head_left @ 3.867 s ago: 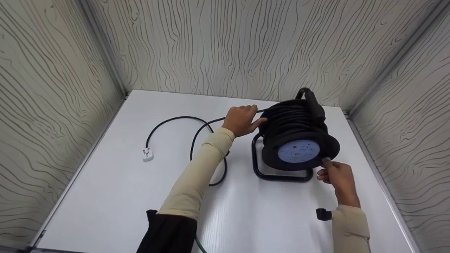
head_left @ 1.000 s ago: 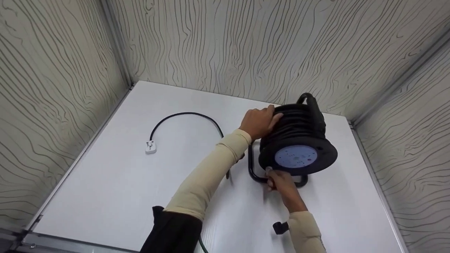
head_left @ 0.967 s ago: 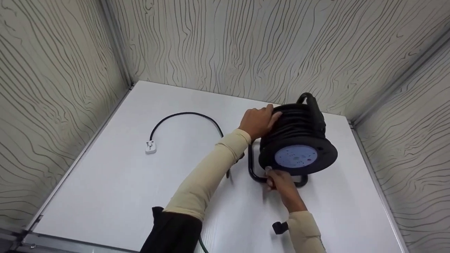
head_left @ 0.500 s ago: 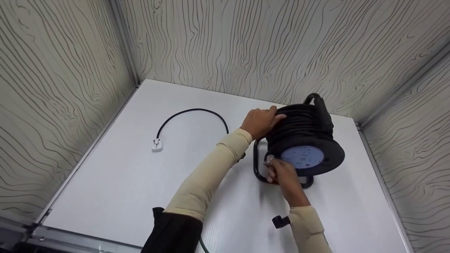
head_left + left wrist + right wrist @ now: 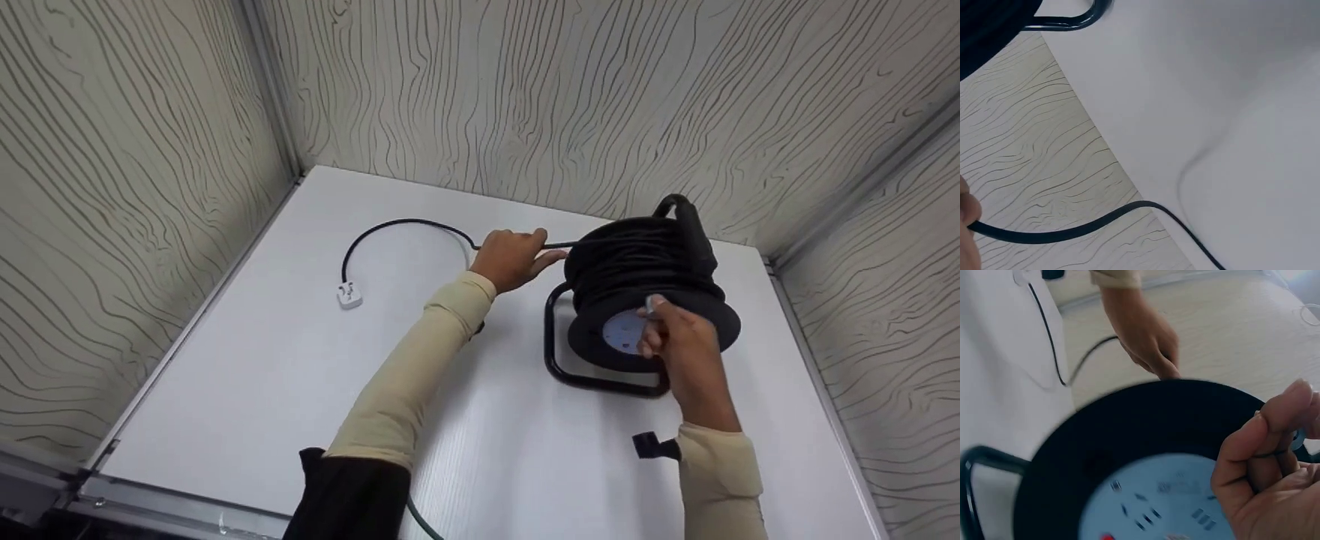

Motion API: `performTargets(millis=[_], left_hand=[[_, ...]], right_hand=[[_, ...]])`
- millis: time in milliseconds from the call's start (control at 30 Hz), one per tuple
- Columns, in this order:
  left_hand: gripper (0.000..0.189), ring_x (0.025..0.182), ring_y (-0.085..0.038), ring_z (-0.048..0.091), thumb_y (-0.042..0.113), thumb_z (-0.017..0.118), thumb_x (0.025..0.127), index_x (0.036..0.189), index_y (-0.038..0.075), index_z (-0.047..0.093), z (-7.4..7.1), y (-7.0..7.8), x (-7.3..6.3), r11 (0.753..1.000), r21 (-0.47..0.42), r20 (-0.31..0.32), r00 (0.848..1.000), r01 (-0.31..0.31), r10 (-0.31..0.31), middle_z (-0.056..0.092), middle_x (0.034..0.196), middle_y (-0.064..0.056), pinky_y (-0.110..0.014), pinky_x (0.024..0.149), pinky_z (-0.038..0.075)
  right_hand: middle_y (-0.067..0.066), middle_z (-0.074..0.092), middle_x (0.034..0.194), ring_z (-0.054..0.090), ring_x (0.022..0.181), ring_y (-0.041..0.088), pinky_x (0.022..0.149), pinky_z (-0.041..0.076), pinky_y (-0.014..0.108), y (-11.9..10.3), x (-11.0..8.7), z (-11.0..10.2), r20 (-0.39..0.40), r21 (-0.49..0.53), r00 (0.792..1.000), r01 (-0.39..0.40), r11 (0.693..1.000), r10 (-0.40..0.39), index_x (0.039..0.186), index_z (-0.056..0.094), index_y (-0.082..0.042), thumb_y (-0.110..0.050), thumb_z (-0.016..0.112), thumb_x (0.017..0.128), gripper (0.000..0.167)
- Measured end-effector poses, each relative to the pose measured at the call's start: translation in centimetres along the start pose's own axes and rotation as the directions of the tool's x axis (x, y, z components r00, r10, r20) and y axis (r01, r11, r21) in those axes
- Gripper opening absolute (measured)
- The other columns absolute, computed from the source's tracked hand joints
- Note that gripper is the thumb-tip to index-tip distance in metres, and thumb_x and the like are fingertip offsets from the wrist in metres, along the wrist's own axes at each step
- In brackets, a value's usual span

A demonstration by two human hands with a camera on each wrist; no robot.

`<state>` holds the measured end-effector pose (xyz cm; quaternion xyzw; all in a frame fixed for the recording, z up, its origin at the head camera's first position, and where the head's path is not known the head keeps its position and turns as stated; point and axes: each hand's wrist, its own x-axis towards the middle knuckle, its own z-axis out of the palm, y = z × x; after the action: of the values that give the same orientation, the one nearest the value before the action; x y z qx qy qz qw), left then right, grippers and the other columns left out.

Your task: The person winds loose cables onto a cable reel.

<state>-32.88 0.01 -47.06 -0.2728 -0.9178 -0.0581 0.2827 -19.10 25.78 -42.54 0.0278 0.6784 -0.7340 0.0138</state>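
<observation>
A black cable reel [image 5: 626, 262] stands at the right of the white table, wound with dark cable. Its front disc carries a pale socket panel [image 5: 622, 330], partly covered by my right hand [image 5: 686, 345]. That hand's curled fingers pinch a small greyish winding knob [image 5: 651, 304] near the disc's upper part; in the right wrist view the knob [image 5: 1298, 439] shows between the fingers. Left of the reel, my left hand [image 5: 511, 259] grips the cable [image 5: 405, 221], which runs taut from hand to drum. In the left wrist view the cable [image 5: 1044, 237] hangs raised, its shadow below.
The cable's white plug [image 5: 349, 295] lies on the left half of the table [image 5: 285, 375]. A black tubular stand [image 5: 551, 345] and a carrying handle [image 5: 697, 236] belong to the reel. Wood-patterned panels [image 5: 465, 90] enclose the table. A green cord [image 5: 424, 521] shows near the front.
My right hand has carried the knob round from the disc's lower left to its upper part. My left hand has moved left, off the drum. The earlier cable loop on the table is gone.
</observation>
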Motion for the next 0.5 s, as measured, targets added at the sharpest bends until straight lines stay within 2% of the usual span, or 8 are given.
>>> performTargets(millis=[100,200,300,500], left_hand=[[0.054,0.049,-0.010,0.031,0.061,0.038,0.105,0.089,0.012,0.054,-0.3,0.3,0.8,0.999,-0.021,-0.040,0.998,-0.047,0.047,0.041,0.057,0.005,-0.030,0.045,0.033],[0.053,0.049,-0.010,0.034,0.061,0.039,0.105,0.089,0.012,0.055,-0.5,0.7,1.6,0.998,-0.016,-0.064,0.996,-0.057,0.056,0.044,0.059,0.003,-0.030,0.045,0.033],[0.054,0.049,-0.011,0.034,0.060,0.040,0.105,0.086,0.011,0.055,-0.2,0.4,1.4,0.998,-0.005,-0.068,0.996,-0.059,0.059,0.043,0.059,0.003,-0.030,0.046,0.033],[0.053,0.050,-0.011,0.034,0.058,0.040,0.106,0.086,0.011,0.055,-0.3,-1.0,1.0,0.998,0.026,-0.052,0.997,-0.062,0.063,0.047,0.059,0.002,-0.030,0.045,0.037]], right_hand=[[0.001,0.046,0.061,0.048,0.056,0.013,0.057,0.046,0.028,-1.1,-0.4,-1.0,-0.037,-0.005,0.999,-0.018,1.000,0.018,0.105,0.060,0.014,-0.034,0.061,0.104,0.049],[0.000,0.046,0.062,0.047,0.057,0.012,0.056,0.045,0.027,-1.7,-0.7,-1.5,-0.076,0.025,0.996,-0.038,0.999,0.040,0.100,0.063,0.009,-0.033,0.061,0.104,0.042],[0.000,0.046,0.062,0.046,0.056,0.011,0.055,0.046,0.027,-1.6,-0.8,-1.7,-0.132,0.050,0.989,-0.059,0.997,0.065,0.096,0.065,0.006,-0.030,0.059,0.105,0.038],[0.000,0.048,0.060,0.049,0.056,0.012,0.055,0.048,0.027,-2.1,-0.9,-2.9,-0.214,-0.028,0.974,-0.080,0.996,0.072,0.100,0.062,0.009,-0.031,0.057,0.105,0.040]])
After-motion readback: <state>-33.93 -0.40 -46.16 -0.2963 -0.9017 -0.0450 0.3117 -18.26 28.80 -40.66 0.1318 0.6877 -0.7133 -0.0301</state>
